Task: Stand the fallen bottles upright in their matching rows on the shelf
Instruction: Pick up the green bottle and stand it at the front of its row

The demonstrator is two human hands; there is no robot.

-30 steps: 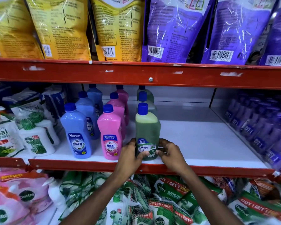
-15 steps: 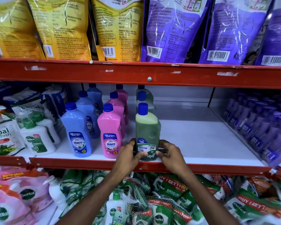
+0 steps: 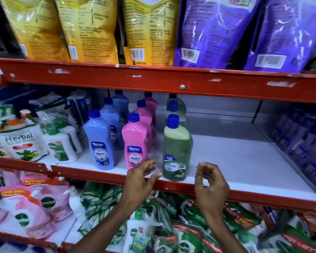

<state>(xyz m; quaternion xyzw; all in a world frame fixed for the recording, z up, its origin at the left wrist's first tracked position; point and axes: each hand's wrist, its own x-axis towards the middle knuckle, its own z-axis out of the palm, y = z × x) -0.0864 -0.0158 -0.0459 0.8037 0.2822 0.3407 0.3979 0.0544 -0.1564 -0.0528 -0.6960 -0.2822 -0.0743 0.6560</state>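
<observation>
On the middle shelf: I see three rows of blue-capped bottles on the white shelf board (image 3: 235, 161), running front to back, all upright.
Green bottle: front green bottle (image 3: 177, 152) stands upright at the head of the right-hand row, near the red front lip (image 3: 98, 173); two more green bottles (image 3: 175, 114) line up behind it.
Pink row: front pink bottle (image 3: 136, 143) upright just left of the green one, apart from it; others of its colour stand behind.
Blue row: front blue bottle (image 3: 101, 143) upright at the left, its row behind it.
Left hand: left hand (image 3: 140, 179) sits just left of the green bottle's base — fingers spread and loosely curled, holding nothing, not touching the bottle as far as I can tell.
Right hand: right hand (image 3: 210, 183) sits just right of the same bottle, a clear gap between them; fingers curled inward with thumb and fingertips close together, nothing in the grasp.
Shelf space: bare white board extends right of the green row as far as the purple bottles (image 3: 303, 136) at the far right, which are blurred.
Neighbours: white hand-wash pump bottles (image 3: 59, 145) and a Herbal pouch (image 3: 20, 145) stand left of the blue row.
Above: yellow pouches (image 3: 91, 30) and purple pouches (image 3: 217, 30) on the upper shelf.
Below: green Dettol packs (image 3: 190, 225) — partly hidden by both forearms.
</observation>
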